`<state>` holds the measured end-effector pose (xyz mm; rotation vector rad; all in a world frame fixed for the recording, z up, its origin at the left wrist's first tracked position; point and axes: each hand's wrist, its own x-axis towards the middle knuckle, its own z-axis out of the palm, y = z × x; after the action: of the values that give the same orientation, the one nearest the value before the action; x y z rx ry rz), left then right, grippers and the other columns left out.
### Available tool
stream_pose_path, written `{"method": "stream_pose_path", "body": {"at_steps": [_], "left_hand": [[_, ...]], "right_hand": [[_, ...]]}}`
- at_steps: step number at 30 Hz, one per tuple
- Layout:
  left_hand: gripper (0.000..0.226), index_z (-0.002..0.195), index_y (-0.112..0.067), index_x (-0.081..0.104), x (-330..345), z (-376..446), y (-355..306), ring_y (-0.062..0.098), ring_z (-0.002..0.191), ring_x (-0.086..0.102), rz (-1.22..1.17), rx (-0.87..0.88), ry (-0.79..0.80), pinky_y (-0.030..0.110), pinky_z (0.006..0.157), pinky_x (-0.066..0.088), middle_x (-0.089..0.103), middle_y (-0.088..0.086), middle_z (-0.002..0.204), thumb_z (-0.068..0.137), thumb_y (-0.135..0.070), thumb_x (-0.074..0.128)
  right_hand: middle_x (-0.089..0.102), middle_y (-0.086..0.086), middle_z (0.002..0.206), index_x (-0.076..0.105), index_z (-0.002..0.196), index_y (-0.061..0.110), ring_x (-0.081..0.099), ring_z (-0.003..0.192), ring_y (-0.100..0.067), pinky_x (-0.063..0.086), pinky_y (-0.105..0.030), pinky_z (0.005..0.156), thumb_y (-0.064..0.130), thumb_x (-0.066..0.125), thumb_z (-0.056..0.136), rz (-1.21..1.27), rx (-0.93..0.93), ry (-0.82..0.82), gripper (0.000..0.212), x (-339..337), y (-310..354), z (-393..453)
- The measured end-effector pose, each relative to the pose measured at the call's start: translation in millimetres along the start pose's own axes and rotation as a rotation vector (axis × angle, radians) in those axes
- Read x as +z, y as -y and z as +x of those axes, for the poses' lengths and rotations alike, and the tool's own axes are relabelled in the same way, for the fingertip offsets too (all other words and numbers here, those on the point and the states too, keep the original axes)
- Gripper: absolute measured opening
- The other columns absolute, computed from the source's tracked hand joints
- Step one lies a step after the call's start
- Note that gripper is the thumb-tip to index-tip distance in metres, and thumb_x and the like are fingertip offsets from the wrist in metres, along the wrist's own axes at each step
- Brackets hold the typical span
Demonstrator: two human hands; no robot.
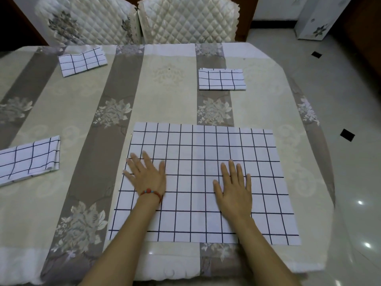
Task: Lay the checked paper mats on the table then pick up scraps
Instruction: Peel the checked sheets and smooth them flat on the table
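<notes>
Hands press flat, fingers spread and gripping nothing, on the unfolded checked mat (202, 182) at the near desk (169, 96) edge, left hand (147, 174) near its left border, right hand (235, 190) toward centre, three folded mats (221, 79) lying beyond and left of them.

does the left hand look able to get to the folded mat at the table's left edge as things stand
Probably yes: the left hand lies flat and empty on the unfolded mat, and only bare tablecloth separates it from the folded mat, which runs partly out of view.
</notes>
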<state>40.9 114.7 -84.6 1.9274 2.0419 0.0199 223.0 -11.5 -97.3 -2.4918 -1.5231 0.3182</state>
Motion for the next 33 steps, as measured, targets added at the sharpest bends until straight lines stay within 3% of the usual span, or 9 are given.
{"method": "stream_pose_path", "body": {"at_steps": [4, 6, 8, 13, 17, 20, 25, 28, 33], "left_hand": [[0.057, 0.143, -0.021, 0.023, 14, -26, -57, 0.024, 0.143, 0.019, 0.112, 0.682, 0.008, 0.059, 0.112, 0.022, 0.017, 0.001, 0.155, 0.094, -0.048, 0.012], [0.068, 0.144, -0.027, 0.020, 21, -33, -62, 0.023, 0.144, 0.015, 0.236, 0.899, 0.150, 0.056, 0.115, 0.016, 0.016, -0.001, 0.156, 0.088, -0.056, -0.006], [0.064, 0.145, -0.031, 0.002, 19, -14, -44, 0.019, 0.146, -0.005, 0.234, 0.705, 0.156, 0.049, 0.117, -0.004, -0.003, -0.004, 0.158, 0.088, -0.058, -0.002], [0.062, 0.147, -0.020, -0.001, -8, 14, 29, 0.023, 0.145, -0.010, 0.087, 0.129, 0.020, 0.048, 0.118, -0.007, -0.009, 0.005, 0.157, 0.094, -0.049, 0.017], [0.066, 0.145, -0.019, 0.001, 2, -41, 42, 0.020, 0.144, -0.007, 0.175, 0.390, -0.053, 0.037, 0.111, -0.021, -0.004, 0.004, 0.154, 0.090, -0.055, 0.011], [0.060, 0.143, -0.020, 0.014, 14, -77, 44, 0.024, 0.141, 0.024, 0.248, 0.589, 0.073, 0.036, 0.112, -0.006, 0.014, 0.002, 0.151, 0.094, -0.053, 0.006], [0.081, 0.144, -0.021, -0.012, -6, -75, 65, 0.024, 0.143, -0.018, 0.117, 0.201, 0.140, 0.040, 0.116, -0.011, -0.022, 0.007, 0.152, 0.080, -0.070, -0.003], [0.069, 0.146, -0.013, 0.005, -42, -62, 81, 0.032, 0.144, -0.003, -0.013, 0.037, 0.140, 0.045, 0.118, 0.006, -0.003, 0.017, 0.156, 0.092, -0.045, 0.035], [0.040, 0.124, -0.004, 0.044, -94, -31, 122, 0.035, 0.122, 0.044, -0.150, 0.139, -0.009, 0.040, 0.095, 0.043, 0.045, 0.019, 0.134, 0.092, -0.027, 0.044]], "right_hand": [[0.003, 0.007, 0.154, 0.014, 0.145, 0.027, -0.002, 0.143, -0.011, -0.018, -0.032, 0.112, 0.054, 0.011, 0.090, -0.030, 0.009, -0.013, 0.062, -1, 2, 1], [0.004, 0.006, 0.155, 0.014, 0.145, 0.027, -0.002, 0.143, -0.011, -0.019, -0.031, 0.111, 0.055, 0.009, 0.089, -0.025, 0.003, -0.009, 0.063, -2, 2, 1], [-0.001, 0.007, 0.156, 0.008, 0.146, 0.027, -0.010, 0.141, -0.009, -0.023, -0.030, 0.110, 0.055, 0.004, 0.086, -0.016, -0.008, 0.013, 0.066, -3, 2, 0], [-0.005, 0.006, 0.156, 0.004, 0.146, 0.027, -0.016, 0.138, -0.007, -0.028, -0.029, 0.106, 0.054, -0.001, 0.084, -0.017, -0.028, 0.019, 0.068, -4, 0, -1], [0.000, 0.003, 0.157, 0.008, 0.146, 0.025, -0.006, 0.144, -0.014, -0.029, -0.027, 0.105, 0.055, -0.001, 0.083, -0.020, -0.034, 0.027, 0.071, -7, 1, -2], [-0.001, 0.003, 0.158, 0.007, 0.146, 0.026, -0.006, 0.145, -0.015, -0.031, -0.027, 0.103, 0.057, -0.004, 0.081, -0.027, -0.040, 0.037, 0.073, -9, 1, -3], [0.001, 0.000, 0.158, 0.010, 0.147, 0.023, -0.006, 0.145, -0.018, -0.022, -0.034, 0.111, 0.055, 0.002, 0.086, 0.026, -0.039, 0.094, 0.070, -18, 4, -5], [0.011, -0.012, 0.156, 0.023, 0.144, 0.013, 0.003, 0.145, -0.025, -0.001, -0.044, 0.117, 0.038, 0.029, 0.095, 0.090, 0.022, 0.086, 0.055, -28, 17, -7], [0.026, -0.012, 0.152, 0.033, 0.140, 0.012, 0.022, 0.140, -0.024, 0.020, -0.037, 0.114, 0.028, 0.040, 0.095, 0.272, -0.114, 0.152, 0.048, -33, 84, -20]]}}
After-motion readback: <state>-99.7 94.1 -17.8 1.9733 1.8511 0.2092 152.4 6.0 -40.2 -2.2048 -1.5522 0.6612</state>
